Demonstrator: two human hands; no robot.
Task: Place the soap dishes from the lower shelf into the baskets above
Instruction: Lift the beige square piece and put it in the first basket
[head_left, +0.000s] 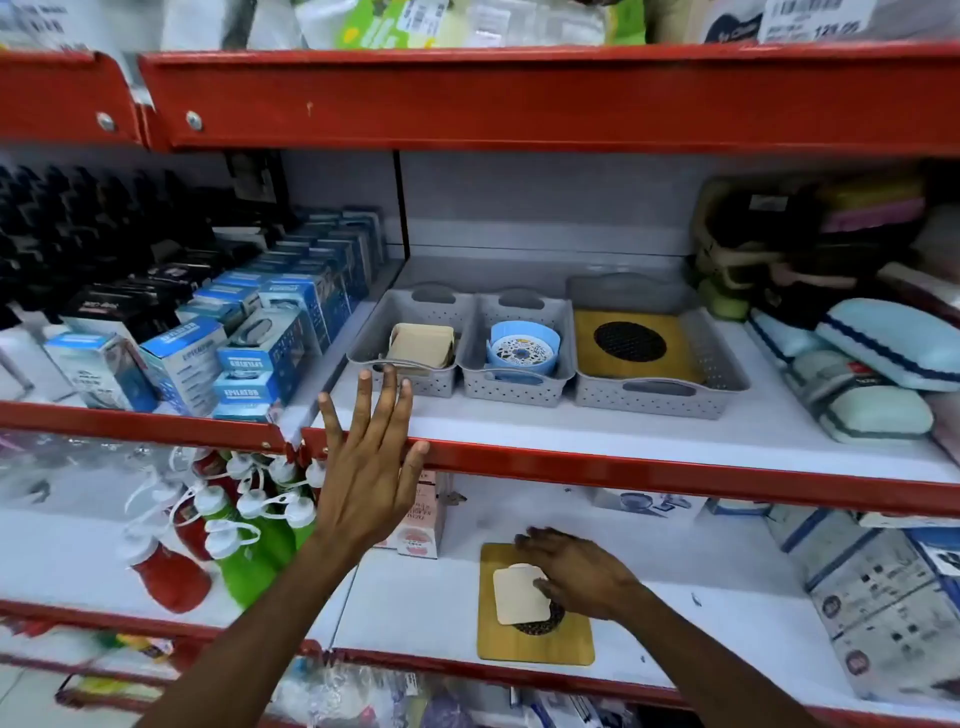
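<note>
Three grey perforated baskets stand on the middle shelf. The left basket (363, 361) holds beige square soap dishes (422, 345). The middle basket (511, 387) holds a blue round dish (522, 347). The larger right basket (717, 364) holds a wooden board with a black round grid (629, 343). On the lower shelf lies another wooden board (535, 642), with a beige square soap dish (517, 595) on top of it. My right hand (576, 571) rests on that dish, fingers closing at its right edge. My left hand (371, 467) is spread open in front of the middle shelf's red edge.
Blue boxed goods (260, 338) fill the middle shelf at left. Pale blue cases (883, 348) lie at right. Red and green bottles (228, 535) stand at lower left, a small pink-and-white box (421, 525) behind my left hand, printed boxes (872, 587) at lower right.
</note>
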